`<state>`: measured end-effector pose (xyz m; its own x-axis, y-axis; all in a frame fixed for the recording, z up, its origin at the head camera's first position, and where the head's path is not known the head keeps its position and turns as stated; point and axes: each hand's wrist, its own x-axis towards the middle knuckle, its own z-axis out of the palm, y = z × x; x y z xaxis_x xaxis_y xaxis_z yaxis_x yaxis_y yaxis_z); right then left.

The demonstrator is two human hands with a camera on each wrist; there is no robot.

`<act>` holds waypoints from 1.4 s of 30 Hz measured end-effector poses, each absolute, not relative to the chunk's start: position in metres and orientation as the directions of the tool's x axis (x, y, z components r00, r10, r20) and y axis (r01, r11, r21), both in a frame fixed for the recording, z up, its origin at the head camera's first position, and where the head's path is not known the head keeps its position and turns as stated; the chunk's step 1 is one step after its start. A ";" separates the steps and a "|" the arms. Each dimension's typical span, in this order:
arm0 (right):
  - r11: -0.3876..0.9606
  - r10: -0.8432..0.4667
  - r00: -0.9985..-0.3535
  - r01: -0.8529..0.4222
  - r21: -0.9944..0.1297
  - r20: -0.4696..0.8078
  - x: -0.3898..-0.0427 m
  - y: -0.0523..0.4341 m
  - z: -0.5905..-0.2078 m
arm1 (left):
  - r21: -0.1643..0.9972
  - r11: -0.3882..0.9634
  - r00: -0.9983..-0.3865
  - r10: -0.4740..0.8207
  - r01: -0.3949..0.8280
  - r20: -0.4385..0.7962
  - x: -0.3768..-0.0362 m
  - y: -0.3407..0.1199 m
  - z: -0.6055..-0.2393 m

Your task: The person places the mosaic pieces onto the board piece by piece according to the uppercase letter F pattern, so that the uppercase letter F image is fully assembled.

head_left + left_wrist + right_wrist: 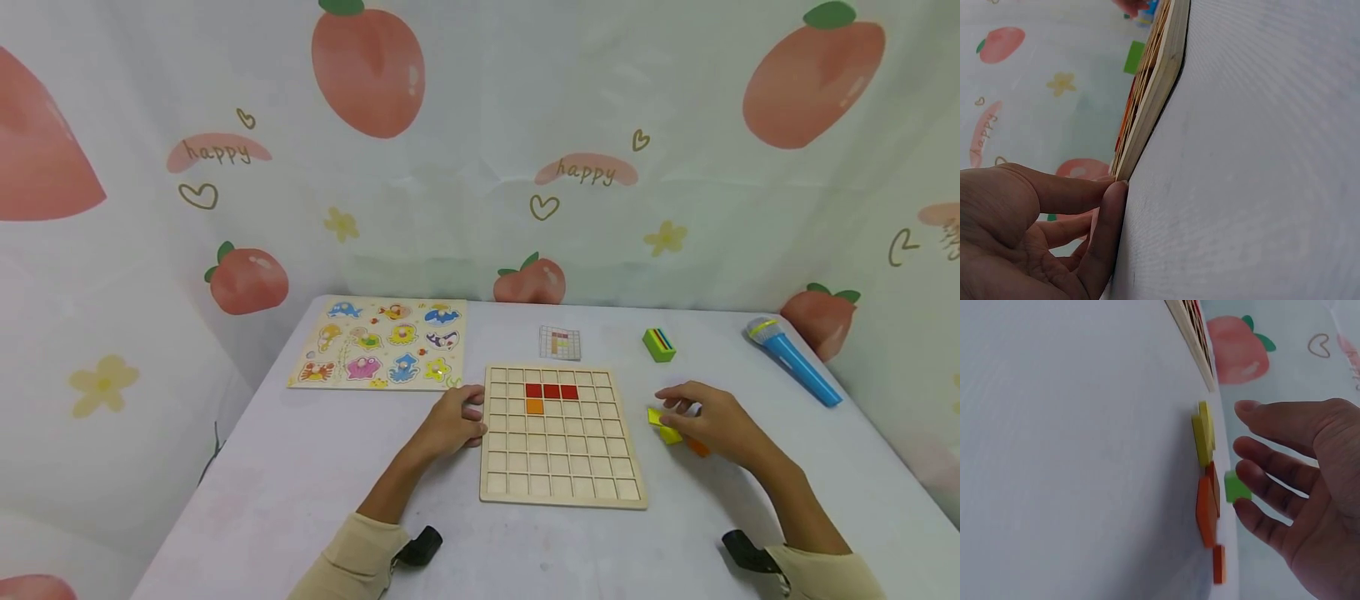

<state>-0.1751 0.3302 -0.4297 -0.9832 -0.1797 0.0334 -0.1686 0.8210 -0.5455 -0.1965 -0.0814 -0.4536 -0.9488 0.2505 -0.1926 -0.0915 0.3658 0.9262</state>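
Note:
A wooden grid board (pixel 562 467) lies on the table in front of me, with three red squares (pixel 551 391) in a row and one orange square (pixel 534 407) under them. My left hand (pixel 467 414) rests against the board's left edge (pixel 1150 100), and its fingers (pixel 1105 219) touch the wood. My right hand (pixel 678 408) hovers with relaxed, spread fingers (pixel 1272 465) just over loose yellow pieces (pixel 663 425) (pixel 1202 434) and orange pieces (pixel 698 448) (pixel 1205 509) right of the board. It holds nothing.
A small pattern card (pixel 559 342) lies behind the board. A green box (pixel 658 344) and a blue toy microphone (pixel 795 362) sit at the back right. A sea-animal peg puzzle (pixel 382 343) lies at the back left. Printed cloth walls surround the table.

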 end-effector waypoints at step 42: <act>0.904 -0.127 -0.989 -0.084 -0.420 -0.075 -0.162 0.397 -0.431 | 0.930 0.358 -0.952 0.247 -0.082 -0.179 -0.197 -0.081 -0.456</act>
